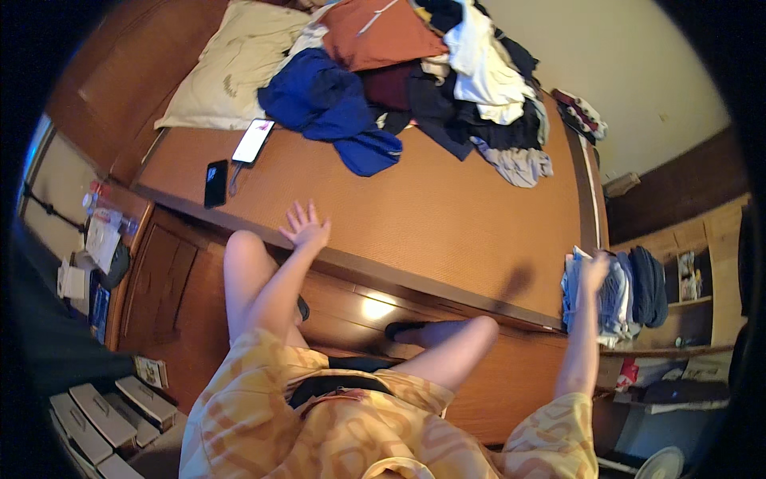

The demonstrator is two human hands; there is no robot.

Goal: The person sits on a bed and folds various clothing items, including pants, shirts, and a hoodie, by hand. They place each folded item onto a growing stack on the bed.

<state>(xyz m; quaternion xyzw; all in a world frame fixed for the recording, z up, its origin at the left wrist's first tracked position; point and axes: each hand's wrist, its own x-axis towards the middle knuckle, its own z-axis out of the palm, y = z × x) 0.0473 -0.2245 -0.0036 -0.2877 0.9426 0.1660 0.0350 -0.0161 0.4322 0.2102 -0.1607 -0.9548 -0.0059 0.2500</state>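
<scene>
My left hand (306, 230) lies with fingers spread on the brown woven mat (447, 231) of the bed, near its front edge, holding nothing. Reaching far right, my right hand (594, 270) rests at the top of a stack of folded clothes (614, 297), blue, grey and dark. Its fingers are too small and partly hidden to make out. Farther back on the mat is a heaped pile of clothes, with a dark blue garment (323, 100), a rust-orange one (379, 33) and a white one (483, 68).
A lit phone (254, 142) and a dark phone (216, 184) lie by a beige pillow (231, 72). Wooden shelves (722, 279) stand at the right. On the left are a cluttered bedside cabinet (155, 279) and several pale boxes (104, 415). A patterned folded item (580, 116) sits at the bed's far right edge.
</scene>
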